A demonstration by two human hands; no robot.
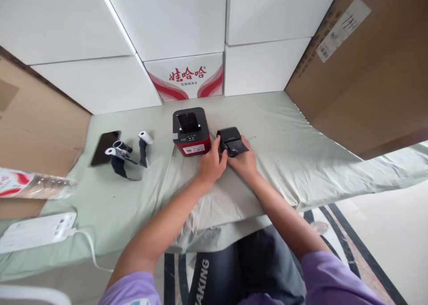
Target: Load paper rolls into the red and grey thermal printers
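Observation:
A small black portable printer (229,133) lies on the cloth, with a strip of black paper (238,147) coming out of it toward me. My left hand (213,163) is closed around its left side, thumb near the front corner. From the right, my right hand (246,160) grips the other side, its palm under the dark strip and fingers partly hidden. Just left of them stands a larger red and black receipt printer (197,144), which also has a piece of black paper (189,122) sticking up from its slot.
Left on the green cloth (160,171) are a dark phone (102,149) and paper rolls (146,138) with black strips unrolled. A water bottle (50,185) and a white power bank (40,231) with a cable are farther left. White boxes (187,19) and cardboard boxes (364,82) wall the surface.

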